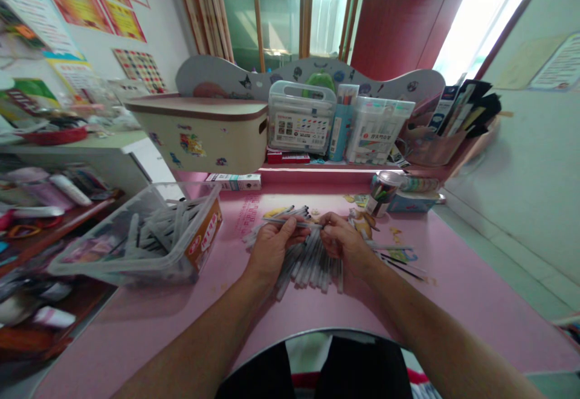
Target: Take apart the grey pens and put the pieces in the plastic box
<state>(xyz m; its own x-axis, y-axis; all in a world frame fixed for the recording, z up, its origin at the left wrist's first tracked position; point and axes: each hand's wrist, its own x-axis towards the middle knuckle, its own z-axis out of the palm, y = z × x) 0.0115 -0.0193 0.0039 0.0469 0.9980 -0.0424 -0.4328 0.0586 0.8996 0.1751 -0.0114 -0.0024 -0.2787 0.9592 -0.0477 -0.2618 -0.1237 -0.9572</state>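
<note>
My left hand (277, 243) grips a slim pale pen (306, 225), which lies crosswise over the desk. At the pen's dark right end, the fingers of my right hand (342, 237) are pinched together. Below and between both hands lies a loose pile of thin translucent white pens (312, 269), several with dark tips at the far side. A few thin dark pen refills (401, 265) rest on the desk just right of my right wrist. Left of my left hand stands a clear plastic bin (181, 248) holding more whitish pens (165, 227) and some wrapped items.
The pink desk (457, 320) has a shelf along its back. On it are a cream lidded box (203, 136), a clear marker case (301, 121), a blue pencil tube (342, 127) and a pen holder (435, 142). A clear jar (383, 193) stands at the right rear.
</note>
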